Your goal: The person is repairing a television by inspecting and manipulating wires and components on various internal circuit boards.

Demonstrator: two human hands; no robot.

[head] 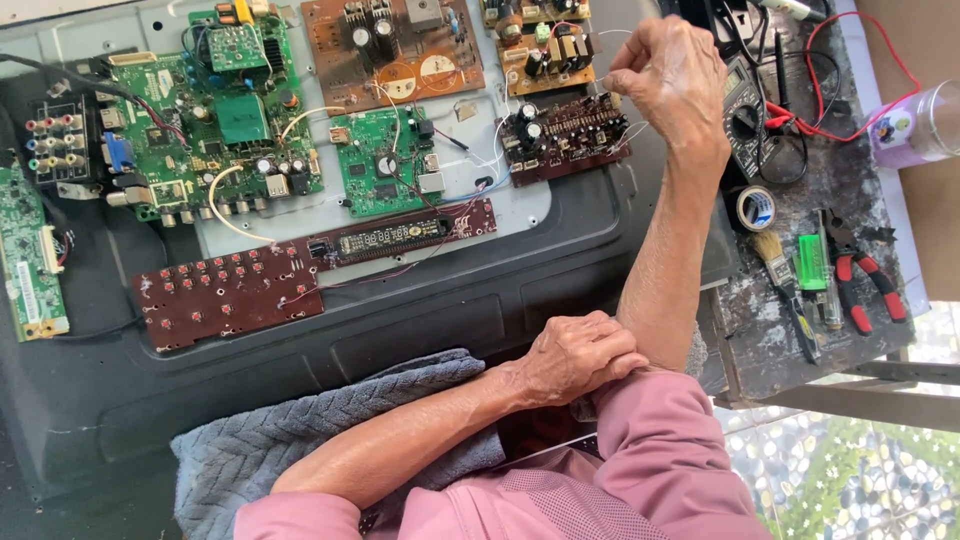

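I can't quite make out what my right hand (668, 80) pinches: its fingertips are closed on something thin, seemingly a fine pale wire (640, 128), just beside the dark brown circuit board with black capacitors (560, 135). That board lies flat on the grey metal back panel (520, 205), near the top middle. My left hand (575, 358) is curled shut, empty, resting against my right forearm above a grey knitted cloth (300, 440). The long green board (28, 255) is cut off at the left edge.
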